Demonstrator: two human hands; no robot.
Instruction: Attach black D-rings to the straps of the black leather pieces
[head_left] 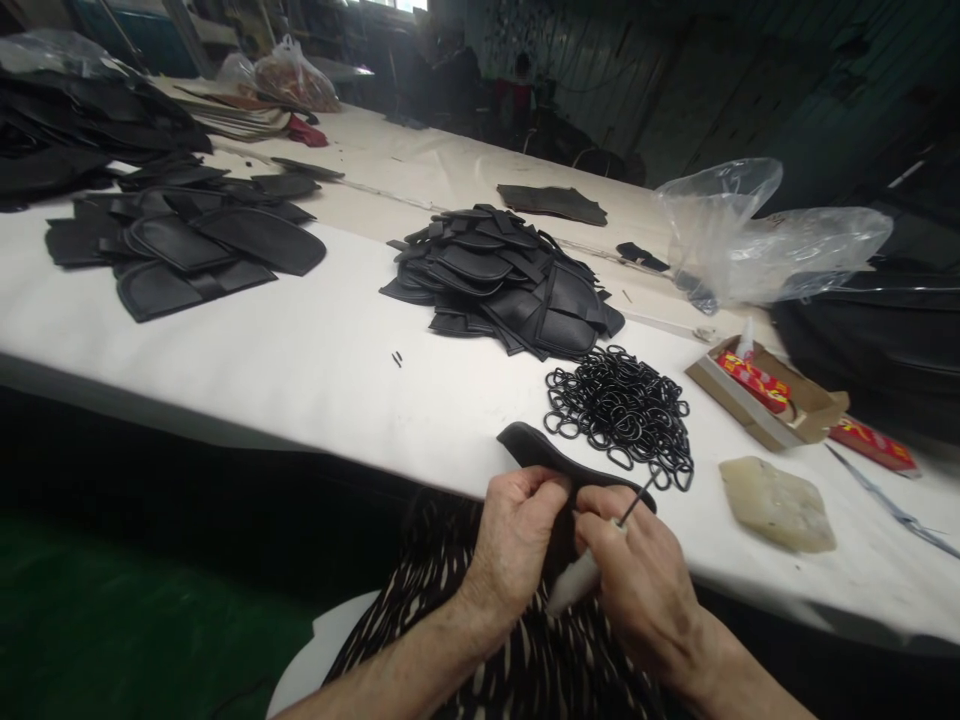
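Observation:
Close to the table's front edge, my left hand (525, 530) pinches a black leather piece (536, 447) with its fingers closed. My right hand (637, 560) is closed too; its fingertips press against the same piece. Tucked in the right palm is an awl-like tool with a pale handle (576, 582), its thin metal shaft (636, 502) sticking out up and to the right. What lies between the fingertips of both hands is hidden. Just beyond them spreads a heap of black D-rings (619, 405).
Behind the rings is a pile of black leather pieces (495, 275); more pieces (187, 245) lie at left. To the right are a cardboard box (772, 425) with red packets, a yellowish block (776, 503), scissors (892, 510) and a clear plastic bag (772, 240).

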